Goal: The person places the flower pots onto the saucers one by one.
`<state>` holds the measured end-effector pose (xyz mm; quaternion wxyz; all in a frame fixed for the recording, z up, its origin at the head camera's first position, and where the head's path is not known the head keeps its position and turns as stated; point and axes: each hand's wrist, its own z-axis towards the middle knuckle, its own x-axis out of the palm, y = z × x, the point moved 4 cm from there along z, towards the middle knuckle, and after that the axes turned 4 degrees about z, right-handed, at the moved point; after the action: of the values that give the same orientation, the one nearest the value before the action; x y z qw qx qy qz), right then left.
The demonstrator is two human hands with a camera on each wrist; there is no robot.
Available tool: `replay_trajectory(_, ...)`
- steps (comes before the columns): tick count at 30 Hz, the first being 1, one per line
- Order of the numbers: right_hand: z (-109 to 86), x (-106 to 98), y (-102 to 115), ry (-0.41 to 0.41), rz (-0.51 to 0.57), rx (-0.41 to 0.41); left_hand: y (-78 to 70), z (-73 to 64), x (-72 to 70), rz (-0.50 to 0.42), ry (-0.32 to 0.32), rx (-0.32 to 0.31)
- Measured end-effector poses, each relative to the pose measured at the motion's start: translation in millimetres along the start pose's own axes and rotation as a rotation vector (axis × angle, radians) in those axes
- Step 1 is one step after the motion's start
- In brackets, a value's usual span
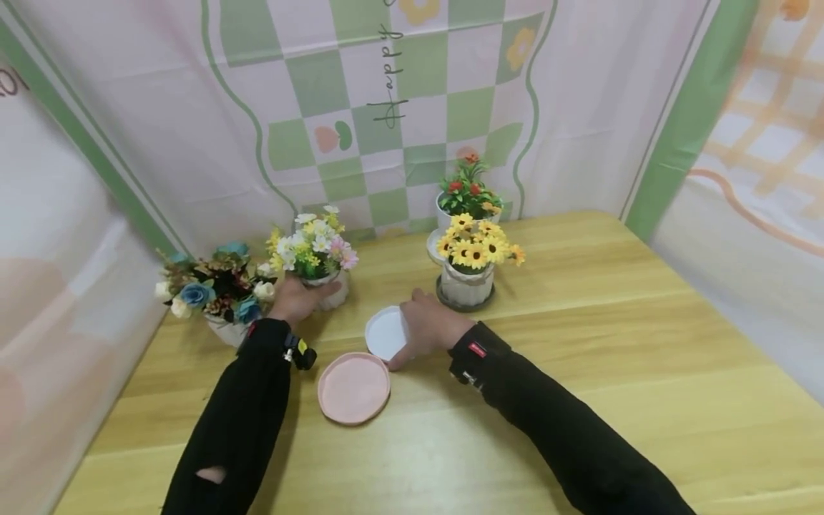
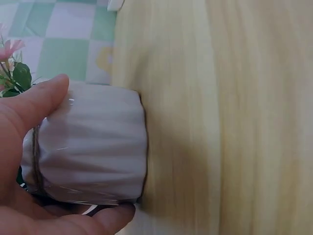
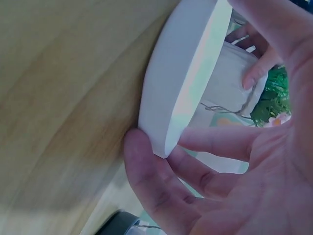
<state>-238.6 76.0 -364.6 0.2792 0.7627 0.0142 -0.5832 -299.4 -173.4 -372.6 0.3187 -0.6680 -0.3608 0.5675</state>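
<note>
My left hand (image 1: 297,300) grips a white ribbed flowerpot (image 2: 98,142) with a twine band. White, yellow and pink artificial flowers (image 1: 317,243) fill that pot. In the left wrist view the thumb lies on one side and fingers curl round the other; the pot's base is at the tabletop. My right hand (image 1: 430,325) holds a small white saucer (image 1: 385,332) by its rim, thumb and fingers on opposite edges. The right wrist view shows the saucer (image 3: 176,73) side-on, close to the wood; whether it touches is hard to tell. A pink saucer (image 1: 354,390) lies just in front.
Left of the held pot stands a pot of blue and cream flowers (image 1: 222,286). To the right, a sunflower pot (image 1: 466,286) sits on a dark saucer (image 1: 445,300). Behind it is a red-flowered plant (image 1: 470,187) in a white pot. Printed cloth (image 1: 412,129) hangs behind the table.
</note>
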Motion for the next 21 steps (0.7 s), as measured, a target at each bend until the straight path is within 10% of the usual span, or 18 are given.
replay_trajectory(10, -9.0, 1, -5, 0.021, 0.040, 0.011, -8.0, -23.7, 10.6, -0.019, 0.078, 0.086)
replay_trajectory(21, -15.9, 4, -6, 0.017, 0.015, 0.009, -5.7, -43.9, 11.1, 0.180, 0.095, -0.009)
